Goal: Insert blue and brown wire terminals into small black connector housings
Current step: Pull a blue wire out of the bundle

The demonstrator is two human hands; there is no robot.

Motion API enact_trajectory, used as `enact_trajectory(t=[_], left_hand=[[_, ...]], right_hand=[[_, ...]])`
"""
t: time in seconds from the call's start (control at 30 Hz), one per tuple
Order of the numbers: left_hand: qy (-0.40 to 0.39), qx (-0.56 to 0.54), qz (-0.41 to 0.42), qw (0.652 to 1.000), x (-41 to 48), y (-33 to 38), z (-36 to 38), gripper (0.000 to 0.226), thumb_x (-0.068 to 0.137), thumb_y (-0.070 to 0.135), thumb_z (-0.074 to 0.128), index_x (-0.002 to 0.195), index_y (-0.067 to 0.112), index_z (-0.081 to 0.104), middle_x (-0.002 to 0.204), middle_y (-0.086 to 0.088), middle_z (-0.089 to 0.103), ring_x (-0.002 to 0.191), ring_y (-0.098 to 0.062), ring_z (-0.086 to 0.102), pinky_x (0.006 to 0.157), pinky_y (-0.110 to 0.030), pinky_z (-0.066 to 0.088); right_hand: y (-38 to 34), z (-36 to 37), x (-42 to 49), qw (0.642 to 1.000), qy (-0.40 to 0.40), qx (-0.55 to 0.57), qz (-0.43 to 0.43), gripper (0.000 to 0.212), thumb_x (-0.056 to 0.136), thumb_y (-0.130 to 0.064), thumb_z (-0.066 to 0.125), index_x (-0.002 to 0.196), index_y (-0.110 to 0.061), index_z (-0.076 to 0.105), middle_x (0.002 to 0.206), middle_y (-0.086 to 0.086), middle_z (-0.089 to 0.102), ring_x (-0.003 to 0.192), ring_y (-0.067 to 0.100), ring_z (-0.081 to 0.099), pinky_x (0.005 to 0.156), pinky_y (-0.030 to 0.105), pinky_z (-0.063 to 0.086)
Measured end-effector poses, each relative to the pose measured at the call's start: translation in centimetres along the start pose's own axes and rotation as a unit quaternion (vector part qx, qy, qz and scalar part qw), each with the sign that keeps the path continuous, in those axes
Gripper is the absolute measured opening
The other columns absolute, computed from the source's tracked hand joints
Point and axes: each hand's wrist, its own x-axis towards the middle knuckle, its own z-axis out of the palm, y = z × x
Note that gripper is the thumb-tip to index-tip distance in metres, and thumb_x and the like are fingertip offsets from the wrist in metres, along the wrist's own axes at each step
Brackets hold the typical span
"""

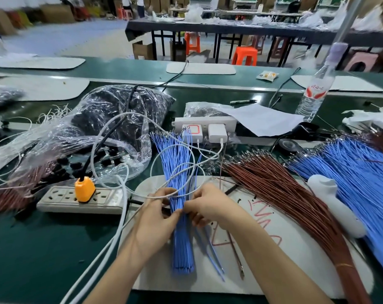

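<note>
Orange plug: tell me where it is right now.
In the head view, the orange plug sits in the power strip, left of the left hand.

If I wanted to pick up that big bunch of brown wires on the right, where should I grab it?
Probably near the binding at the near end of the brown wires, where they pinch into one narrow neck. Come from above, fingers closing across it; the far end fans wide, with loose metal terminals that could snag.
</note>
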Motion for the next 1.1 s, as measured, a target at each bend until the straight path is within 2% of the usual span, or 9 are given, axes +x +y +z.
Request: enact_trajectory(t=[0.13, 0.37, 0.47, 0.57, 0.67, 0.87, 0.97, 1.03, 1.1], left_hand=[[0.003, 0.019, 0.018, 1.000, -0.2, 0.2, -0.2, 0.043, 0.084, 0.016, 0.069, 0.115, 0.042, 0.057, 0.108, 0.005, 0.055, 0.087, -0.020, 0.065, 0.084, -0.045, 0.054], [0.014, 0.061, 0.036, 0.997, -0.5, 0.5, 0.1, 0.055, 0.083, 0.010, 0.068, 0.127, 0.039, 0.052, 0.133, 0.008, 0.048, 0.123, -0.012, 0.047, 0.108, -0.034, 0.036], [0.005, 0.069, 0.026, 0.997, -0.7, 0.7, -0.1, 0.058, 0.085, 0.011, 0.067, 0.131, 0.039, 0.045, 0.137, 0.006, 0.044, 0.121, -0.016, 0.048, 0.105, -0.039, 0.039], [0.000, 0.071, 0.035, 0.997, -1.0, 0.9, -0.1, 0.036, 0.087, 0.012, 0.065, 0.102, 0.041, 0.052, 0.124, 0.001, 0.051, 0.103, -0.006, 0.054, 0.095, -0.026, 0.043], [-0.013, 0.097, 0.038, 0.994, -1.3, 0.9, -0.3, 0.026, 0.089, 0.015, 0.064, 0.095, 0.039, 0.059, 0.110, 0.001, 0.052, 0.069, -0.002, 0.054, 0.070, -0.008, 0.039], [-0.029, 0.189, 0.068, 0.979, -1.9, 2.8, -0.1, 0.027, 0.092, 0.020, 0.060, 0.113, 0.033, 0.070, 0.090, 0.008, 0.059, 0.087, -0.016, 0.058, 0.074, -0.021, 0.042], [-0.098, -0.017, -0.028, 0.995, -0.1, 5.7, 0.2, 0.030, 0.099, 0.019, 0.049, 0.128, 0.016, 0.058, 0.091, -0.002, 0.067, 0.070, -0.012, 0.065, 0.062, -0.026, 0.052], [-0.090, -0.279, -0.120, 0.949, 1.1, 7.1, -0.1, 0.046, 0.100, 0.018, 0.047, 0.144, 0.018, 0.037, 0.110, -0.012, 0.064, 0.074, -0.020, 0.070, 0.057, -0.029, 0.058], [-0.089, -0.422, -0.153, 0.889, 1.9, 8.2, 0.3, 0.054, 0.099, 0.017, 0.048, 0.148, 0.023, 0.028, 0.120, -0.018, 0.062, 0.086, -0.035, 0.071, 0.059, -0.035, 0.061]], right_hand=[[0.7, -0.6, -0.1, 0.995, -0.029, 0.100, -0.003, 0.021, 0.083, 0.002, 0.059, 0.064, -0.006, 0.056, 0.045, 0.003, 0.057, 0.037, 0.013, 0.054, 0.036, 0.018, 0.041], [0.5, -0.1, 1.2, 0.950, 0.101, 0.286, -0.069, 0.021, 0.095, 0.000, 0.049, 0.076, -0.007, 0.054, 0.056, 0.003, 0.046, 0.039, 0.009, 0.050, 0.042, 0.024, 0.050], [-0.1, -0.3, 2.0, 0.942, 0.141, 0.292, -0.085, 0.018, 0.099, -0.006, 0.045, 0.083, -0.008, 0.050, 0.062, 0.005, 0.046, 0.038, 0.007, 0.052, 0.043, 0.025, 0.051], [-0.9, -1.6, 2.4, 0.936, 0.174, 0.293, -0.090, 0.019, 0.101, -0.008, 0.042, 0.083, -0.009, 0.049, 0.066, 0.007, 0.048, 0.040, 0.010, 0.055, 0.042, 0.024, 0.050], [-1.2, -3.1, 1.8, 0.958, 0.119, 0.254, -0.066, 0.019, 0.099, -0.005, 0.042, 0.081, -0.009, 0.048, 0.065, 0.007, 0.057, 0.040, 0.013, 0.053, 0.036, 0.019, 0.040], [0.5, -5.1, -4.3, 0.972, -0.119, 0.194, -0.065, 0.019, 0.089, 0.002, 0.046, 0.073, -0.007, 0.048, 0.052, 0.005, 0.055, 0.038, 0.012, 0.047, 0.035, 0.017, 0.036], [1.5, -6.6, -9.5, 0.930, -0.293, 0.191, -0.114, 0.009, 0.079, -0.001, 0.053, 0.075, -0.009, 0.052, 0.054, 0.001, 0.058, 0.042, 0.009, 0.051, 0.040, 0.018, 0.038], [2.7, -7.9, -12.6, 0.933, -0.321, 0.106, -0.126, 0.010, 0.078, -0.012, 0.059, 0.077, -0.021, 0.061, 0.065, -0.011, 0.061, 0.057, 0.002, 0.055, 0.054, 0.012, 0.041], [4.1, -9.4, -14.8, 0.952, -0.278, 0.028, -0.127, 0.011, 0.084, -0.020, 0.063, 0.082, -0.030, 0.065, 0.073, -0.017, 0.062, 0.072, -0.001, 0.055, 0.065, 0.009, 0.040]])
